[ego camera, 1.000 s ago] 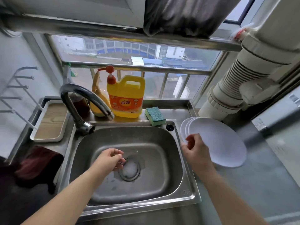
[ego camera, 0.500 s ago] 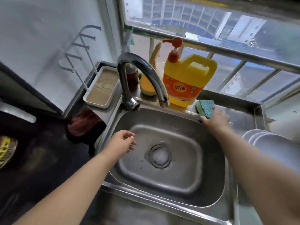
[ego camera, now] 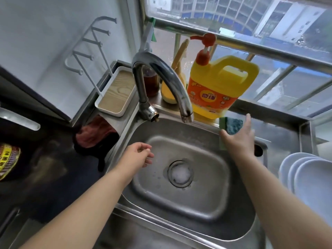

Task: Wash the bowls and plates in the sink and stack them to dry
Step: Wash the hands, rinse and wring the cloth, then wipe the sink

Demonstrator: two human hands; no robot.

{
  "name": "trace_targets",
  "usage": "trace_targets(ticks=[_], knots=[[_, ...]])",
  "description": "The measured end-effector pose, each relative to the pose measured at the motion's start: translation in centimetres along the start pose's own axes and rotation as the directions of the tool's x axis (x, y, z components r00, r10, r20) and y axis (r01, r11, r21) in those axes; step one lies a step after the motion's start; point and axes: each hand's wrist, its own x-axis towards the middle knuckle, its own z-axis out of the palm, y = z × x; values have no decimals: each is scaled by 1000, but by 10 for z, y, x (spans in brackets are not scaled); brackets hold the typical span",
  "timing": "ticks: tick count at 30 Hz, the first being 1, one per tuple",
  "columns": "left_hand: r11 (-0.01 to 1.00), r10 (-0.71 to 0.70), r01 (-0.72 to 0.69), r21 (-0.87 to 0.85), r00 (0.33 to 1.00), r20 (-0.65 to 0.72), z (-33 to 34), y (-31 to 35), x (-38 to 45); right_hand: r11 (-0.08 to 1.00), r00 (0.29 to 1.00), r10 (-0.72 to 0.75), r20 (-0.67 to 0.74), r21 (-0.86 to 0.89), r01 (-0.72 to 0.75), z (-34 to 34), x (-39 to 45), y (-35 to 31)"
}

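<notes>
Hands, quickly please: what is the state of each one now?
Left hand: open, fingers loosely curled, holding nothing, above the sink.
Right hand: holding the sponge.

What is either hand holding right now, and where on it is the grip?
The right hand grips the sponge by its near end, at the sink's back rim. The left hand holds nothing.

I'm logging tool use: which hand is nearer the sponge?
Right. The right hand is on the sponge at the sink's back rim, thumb and fingers around it. The left hand hovers over the basin's left side, apart from it.
</notes>
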Motion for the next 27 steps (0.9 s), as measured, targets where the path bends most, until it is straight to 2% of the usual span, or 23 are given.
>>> trace_targets(ticks=[2, 5, 10, 13, 19, 27], knots=[[1000, 9, -10, -26, 1000, -22, 3, 7, 5, 992, 993, -9, 121, 128, -6, 6, -28, -3], [998, 34, -38, -50, 997, -72, 4, 14, 18, 961, 940, 10, 341, 257, -103, 21, -56, 0], [994, 57, -71, -78, 985, -162, 12, 24, 37, 850, 851, 85, 519, 408, -334, 38, -85, 4], [994, 77, -90, -55, 977, -199, 14, 29, 47, 825, 822, 72, 565, 430, -368, 39, -96, 5], [993, 97, -109, -48, 971, -217, 15, 39, 67, 806, 813, 43, 581, 461, -371, 38, -103, 4], [989, 67, -88, -116, 983, -173, 20, 43, 84, 729, 776, 49, 629, 508, -458, 47, -110, 1]])
